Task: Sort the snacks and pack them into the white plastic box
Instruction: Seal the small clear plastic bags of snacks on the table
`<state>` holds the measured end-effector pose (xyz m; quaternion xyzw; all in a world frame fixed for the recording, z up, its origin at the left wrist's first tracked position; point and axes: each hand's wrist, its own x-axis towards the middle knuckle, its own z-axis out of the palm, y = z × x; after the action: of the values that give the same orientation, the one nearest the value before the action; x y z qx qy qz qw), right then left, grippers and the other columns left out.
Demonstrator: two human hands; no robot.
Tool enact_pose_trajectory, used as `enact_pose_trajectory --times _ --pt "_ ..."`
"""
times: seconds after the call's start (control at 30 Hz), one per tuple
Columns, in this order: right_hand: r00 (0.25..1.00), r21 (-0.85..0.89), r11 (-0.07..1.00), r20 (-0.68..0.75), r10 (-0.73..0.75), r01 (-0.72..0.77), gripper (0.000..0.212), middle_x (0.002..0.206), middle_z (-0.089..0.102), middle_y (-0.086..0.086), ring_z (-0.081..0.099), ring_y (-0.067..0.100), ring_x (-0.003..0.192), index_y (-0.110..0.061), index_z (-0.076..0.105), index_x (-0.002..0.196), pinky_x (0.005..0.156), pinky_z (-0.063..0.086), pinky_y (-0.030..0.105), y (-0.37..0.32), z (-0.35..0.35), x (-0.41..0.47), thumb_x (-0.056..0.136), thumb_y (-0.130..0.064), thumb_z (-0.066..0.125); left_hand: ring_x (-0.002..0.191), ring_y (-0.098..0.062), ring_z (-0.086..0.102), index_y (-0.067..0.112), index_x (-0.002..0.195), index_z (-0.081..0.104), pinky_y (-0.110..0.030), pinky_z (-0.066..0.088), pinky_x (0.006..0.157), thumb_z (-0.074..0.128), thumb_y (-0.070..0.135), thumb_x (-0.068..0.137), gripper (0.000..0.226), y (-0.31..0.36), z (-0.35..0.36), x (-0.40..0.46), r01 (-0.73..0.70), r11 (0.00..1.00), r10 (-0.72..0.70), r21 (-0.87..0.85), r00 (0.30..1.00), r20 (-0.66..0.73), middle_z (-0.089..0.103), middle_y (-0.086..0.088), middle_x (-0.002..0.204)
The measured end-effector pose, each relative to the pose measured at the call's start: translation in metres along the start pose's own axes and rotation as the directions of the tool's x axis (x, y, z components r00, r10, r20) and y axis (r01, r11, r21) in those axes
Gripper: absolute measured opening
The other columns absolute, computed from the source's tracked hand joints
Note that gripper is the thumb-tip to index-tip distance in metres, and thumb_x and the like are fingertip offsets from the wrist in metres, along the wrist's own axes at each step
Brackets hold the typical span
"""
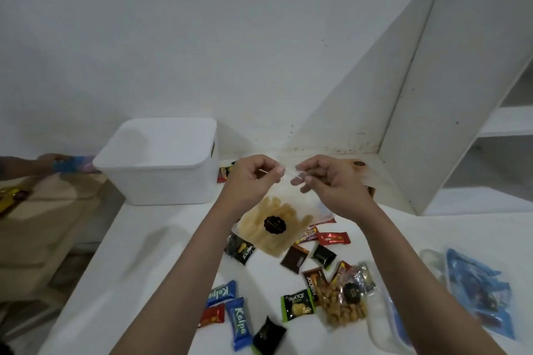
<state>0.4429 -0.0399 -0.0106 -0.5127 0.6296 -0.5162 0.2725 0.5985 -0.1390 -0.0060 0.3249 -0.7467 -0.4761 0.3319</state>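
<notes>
— Black wrapper (268, 335) sits nearest you; your left hand (253, 179) and right hand (326, 179) each pinch the clear snack bag (277, 225) by its top.

— Thin grip — it could slip short of the white plastic box (161, 164), upper left.

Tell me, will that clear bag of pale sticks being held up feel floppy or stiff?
Probably floppy: the clear bag hangs from its top edge, pinched by the left hand and right hand. Likely light, and its sticks look brittle.

White shelf unit (450, 89), brown cardboard boxes (43, 225).
</notes>
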Motion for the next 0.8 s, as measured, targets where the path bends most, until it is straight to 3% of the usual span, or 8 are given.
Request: enact_pose_trajectory --times 0.13,0.3,0.43,0.57,0.63,0.73,0.8 --pt "0.999 -0.007 1.000 0.038 -0.005 0.005 0.024 0.084 0.075 0.001 0.071 0.025 0.081 -0.018 0.064 0.092 0.081 0.058 0.039 -0.013 0.027 0.000 0.091 0.004 0.054 0.082 -0.034 0.065 0.019 0.075 0.068 -0.044 0.054 0.078 0.069 0.020 0.084 0.009 -0.009 -0.026 -0.013 0.004 0.999 -0.005 -0.039 1.000 -0.031 0.069 -0.006 0.076" --pt "0.999 0.003 1.000 0.037 -0.019 0.019 0.024 0.075 0.075 -0.003 0.072 0.028 0.081 -0.017 0.065 0.090 0.081 0.058 0.046 -0.023 0.066 0.007 0.089 0.005 0.056 0.051 -0.001 0.046 0.009 0.077 0.059 -0.013 0.036 0.051 0.061 0.014 0.089 0.013 -0.021 -0.054 -0.024 -0.032 0.999 0.030 -0.024 0.996 -0.081 0.061 -0.009 0.072" --pt "0.999 0.008 1.000 0.029 -0.027 0.027 0.027 0.074 0.075 -0.001 0.071 0.027 0.078 -0.021 0.066 0.086 0.081 0.057 0.048 -0.029 0.091 0.012 0.088 0.004 0.057 0.058 -0.006 0.048 0.007 0.077 0.057 -0.016 0.039 0.055 0.056 0.010 0.089 0.012 -0.029 -0.071 -0.025 -0.066 0.998 0.062 -0.023 0.987 -0.146 0.059 -0.007 0.073" --pt "0.999 -0.029 0.999 0.010 -0.043 0.043 0.004 0.077 0.073 0.008 0.069 0.030 0.075 -0.016 0.068 0.081 0.078 0.057 0.047 -0.032 0.108 0.020 0.085 -0.015 0.067 0.053 0.000 0.045 0.007 0.077 0.057 -0.012 0.036 0.052 0.056 0.008 0.089 0.012 -0.034 -0.080 -0.022 -0.087 0.995 0.080 -0.046 0.987 -0.141 0.055 0.009 0.064" --pt "0.998 -0.088 0.995 -0.026 -0.057 0.055 0.008 0.075 0.072 0.009 0.067 0.029 0.076 -0.013 0.068 0.078 0.076 0.056 0.042 -0.031 0.112 0.024 0.084 -0.017 0.068 0.052 0.002 0.044 0.010 0.076 0.057 -0.011 0.036 0.053 0.056 0.008 0.089 0.013 -0.035 -0.082 -0.021 -0.100 0.994 0.095 -0.036 0.987 -0.133 0.051 0.012 0.062" --pt "0.995 -0.172 0.981 -0.045 -0.094 0.085 0.009 0.074 0.070 0.002 0.065 0.017 0.075 -0.011 0.067 0.077 0.066 0.049 0.016 -0.033 0.116 0.030 0.085 -0.014 0.066 0.055 0.001 0.045 0.016 0.074 0.056 -0.013 0.038 0.056 0.057 0.009 0.089 0.016 -0.038 -0.084 -0.018 -0.112 0.993 0.108 -0.025 0.985 -0.132 0.052 0.012 0.064" --pt "0.990 -0.212 0.970 -0.049 -0.131 0.118 0.009 0.073 0.069 -0.001 0.062 0.010 0.072 -0.010 0.067 0.077 0.063 0.044 0.009 -0.034 0.118 0.032 0.085 -0.012 0.066 0.057 -0.001 0.046 0.015 0.074 0.057 -0.015 0.039 0.057 0.058 0.009 0.088 0.016 -0.039 -0.086 -0.015 -0.116 0.993 0.111 -0.031 0.985 -0.132 0.053 0.011 0.065"
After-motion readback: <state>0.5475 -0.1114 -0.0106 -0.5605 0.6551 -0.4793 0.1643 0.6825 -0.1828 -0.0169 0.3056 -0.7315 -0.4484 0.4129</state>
